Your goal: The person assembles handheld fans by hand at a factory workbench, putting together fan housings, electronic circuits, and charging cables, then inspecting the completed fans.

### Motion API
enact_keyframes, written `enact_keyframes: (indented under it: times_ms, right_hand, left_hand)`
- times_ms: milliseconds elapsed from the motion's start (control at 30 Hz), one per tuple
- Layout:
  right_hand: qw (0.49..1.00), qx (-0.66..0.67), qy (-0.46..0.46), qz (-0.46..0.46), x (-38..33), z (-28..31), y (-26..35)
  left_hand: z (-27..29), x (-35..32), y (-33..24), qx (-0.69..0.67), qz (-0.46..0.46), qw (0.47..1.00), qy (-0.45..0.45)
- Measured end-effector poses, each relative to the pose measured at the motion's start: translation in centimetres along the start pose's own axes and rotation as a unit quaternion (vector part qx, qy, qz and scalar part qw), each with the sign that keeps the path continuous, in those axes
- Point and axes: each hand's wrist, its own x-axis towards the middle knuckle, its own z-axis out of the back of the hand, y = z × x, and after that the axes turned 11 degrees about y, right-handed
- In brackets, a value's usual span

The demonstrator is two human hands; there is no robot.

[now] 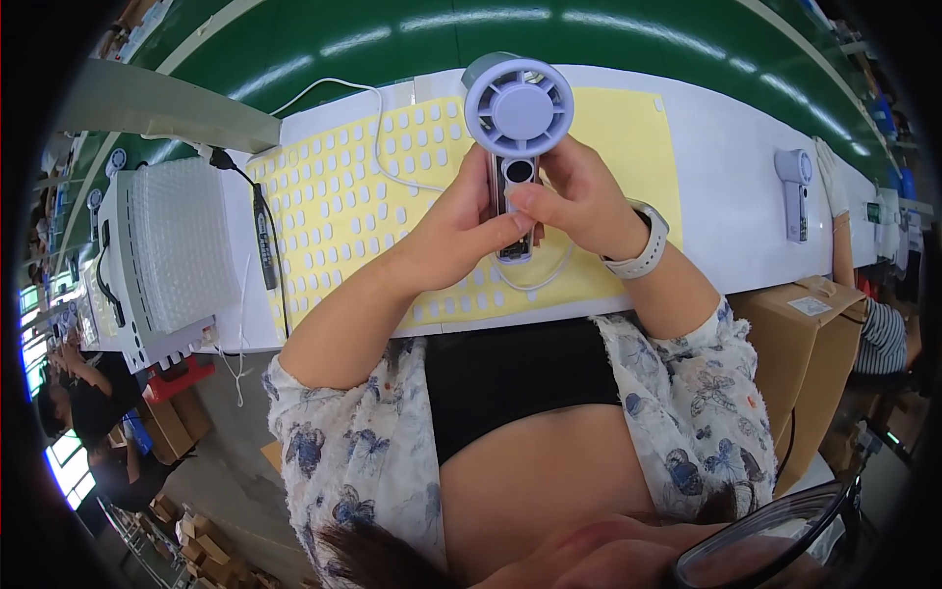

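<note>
A pale lilac handheld fan (517, 113) with a round grille head is held upright over the white worktable (726, 177). My left hand (453, 231) grips its handle from the left. My right hand (574, 196), with a white watch on the wrist, holds the handle from the right, thumb pressed on the front face just below an oval dark window. Under the hands lies a yellow sheet (339, 211) carrying several small white oval stickers. A white cable (378, 128) runs across the sheet toward the fan.
A dark pen-shaped tool (263, 240) on a black cord lies at the sheet's left edge. A tray covered in bubble wrap (177, 245) stands further left. Another lilac fan (795, 191) lies at right near a co-worker's gloved hand (832, 177). Cardboard boxes (800, 363) stand below the table.
</note>
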Motion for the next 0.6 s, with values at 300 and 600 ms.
enact_keyframes:
  times_ms: [300, 600]
  right_hand:
    - [0.999, 0.0, 0.006, -0.052, 0.2, 0.1, 0.1]
    - [0.999, 0.018, -0.005, -0.038, 0.3, 0.0, -0.6]
  left_hand:
    - [0.7, 0.3, 1.2, -0.063, -0.019, 0.998, -0.006]
    - [0.7, 0.3, 1.2, -0.058, -0.013, 0.998, -0.013]
